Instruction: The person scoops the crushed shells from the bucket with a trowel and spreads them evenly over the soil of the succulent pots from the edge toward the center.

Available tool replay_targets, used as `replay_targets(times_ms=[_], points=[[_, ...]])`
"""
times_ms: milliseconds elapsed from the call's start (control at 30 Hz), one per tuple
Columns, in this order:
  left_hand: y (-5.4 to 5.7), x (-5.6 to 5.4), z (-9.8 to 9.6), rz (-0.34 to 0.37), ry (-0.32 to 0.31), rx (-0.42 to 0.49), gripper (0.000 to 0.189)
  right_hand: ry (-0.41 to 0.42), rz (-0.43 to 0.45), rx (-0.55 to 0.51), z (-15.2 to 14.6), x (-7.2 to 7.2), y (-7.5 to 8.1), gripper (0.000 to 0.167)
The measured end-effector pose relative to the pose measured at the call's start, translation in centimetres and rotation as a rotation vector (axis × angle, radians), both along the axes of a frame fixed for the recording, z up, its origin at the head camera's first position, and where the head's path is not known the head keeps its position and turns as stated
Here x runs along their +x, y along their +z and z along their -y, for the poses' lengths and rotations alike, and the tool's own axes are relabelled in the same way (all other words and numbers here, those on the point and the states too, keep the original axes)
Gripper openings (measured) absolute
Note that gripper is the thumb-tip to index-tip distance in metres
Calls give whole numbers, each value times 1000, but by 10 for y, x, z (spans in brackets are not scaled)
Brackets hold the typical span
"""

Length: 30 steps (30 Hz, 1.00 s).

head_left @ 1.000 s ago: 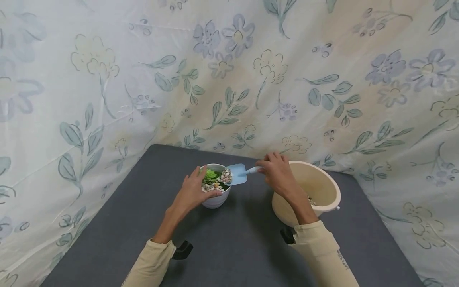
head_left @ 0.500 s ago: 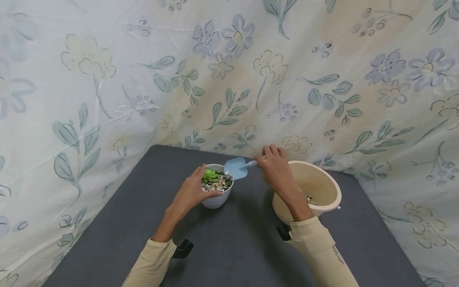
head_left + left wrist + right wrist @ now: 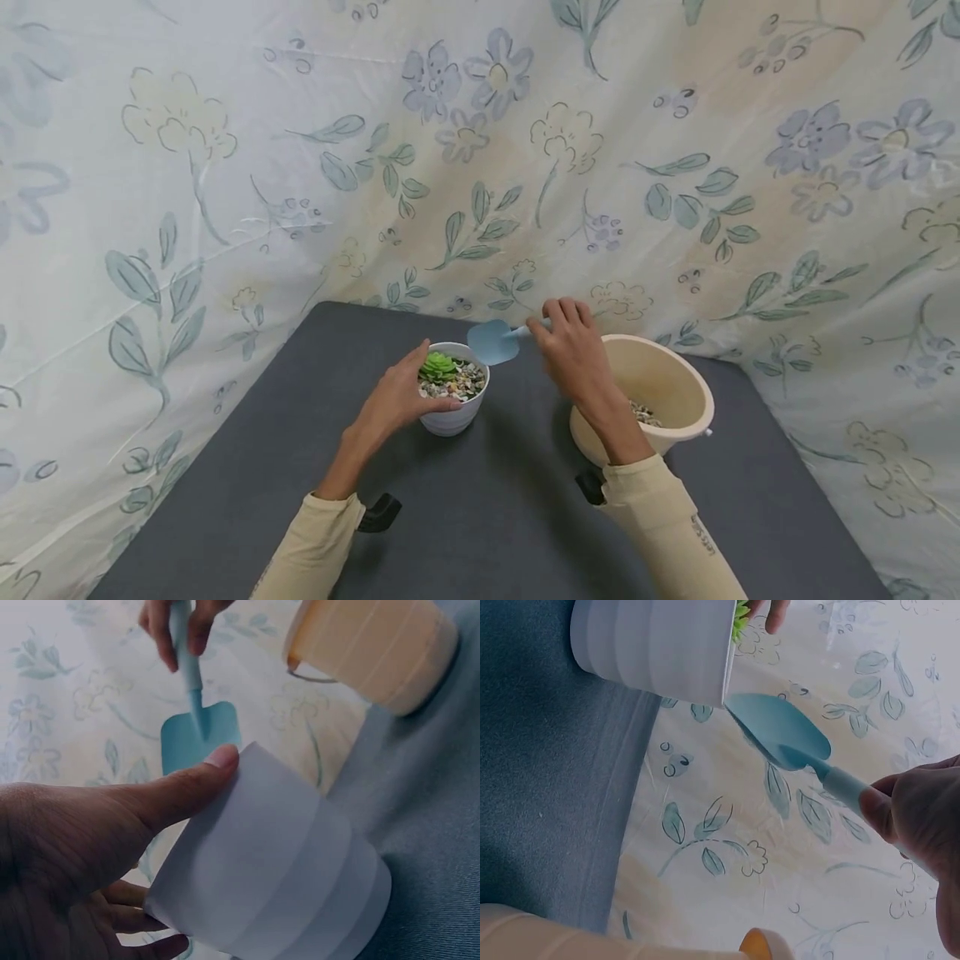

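My left hand (image 3: 397, 396) holds a white ribbed flower pot (image 3: 450, 419) by its rim, thumb on the near side and fingers on the far side. Inside the pot are a green succulent (image 3: 438, 367) and mixed pebbles (image 3: 468, 382). The right hand (image 3: 573, 350) grips the handle of a light blue hand trowel (image 3: 492, 342). Its blade is tilted beside the pot's right rim, and no pebbles show on it. In the right wrist view, the trowel blade (image 3: 787, 735) appears bare, close to the rim of the pot (image 3: 656, 645).
A cream bucket (image 3: 686, 375) stands right of the pot, partly behind the right forearm, with pebbles (image 3: 643, 414) at its bottom. Both stand on a dark grey table (image 3: 465, 517). A floral cloth (image 3: 480, 167) hangs behind the table.
Pebbles on the trowel have dropped into the pot, covering its right side. The right hand has tilted the trowel and raised it slightly off the pebbles. The left hand stays on the pot.
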<state>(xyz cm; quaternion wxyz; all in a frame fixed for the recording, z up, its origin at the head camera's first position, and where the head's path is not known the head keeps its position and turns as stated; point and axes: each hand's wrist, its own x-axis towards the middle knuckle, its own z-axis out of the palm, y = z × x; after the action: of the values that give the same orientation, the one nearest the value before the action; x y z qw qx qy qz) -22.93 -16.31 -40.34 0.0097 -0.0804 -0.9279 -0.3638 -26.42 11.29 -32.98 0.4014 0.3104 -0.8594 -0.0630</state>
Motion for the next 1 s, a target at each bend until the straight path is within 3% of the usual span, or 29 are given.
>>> replay_targets(times_ms=[100, 367, 500, 633, 867, 1000], points=[[3, -3, 4, 31, -38, 0, 121, 24, 25, -73, -6, 3, 1, 21], [18, -21, 16, 132, -253, -75, 125, 6, 72, -272, -42, 16, 4, 19], [23, -30, 22, 150, -343, -97, 125, -18, 87, -328, -68, 22, 6, 20], [23, -39, 29, 135, -436, -79, 122, -58, 98, -335, -103, 32, 7, 18], [30, -58, 31, 103, -619, -89, 118, -209, 169, -336, -170, 57, 16, 20], [35, -58, 21, 52, -620, -113, 128, -303, 183, -226, -199, 64, 20, 20]])
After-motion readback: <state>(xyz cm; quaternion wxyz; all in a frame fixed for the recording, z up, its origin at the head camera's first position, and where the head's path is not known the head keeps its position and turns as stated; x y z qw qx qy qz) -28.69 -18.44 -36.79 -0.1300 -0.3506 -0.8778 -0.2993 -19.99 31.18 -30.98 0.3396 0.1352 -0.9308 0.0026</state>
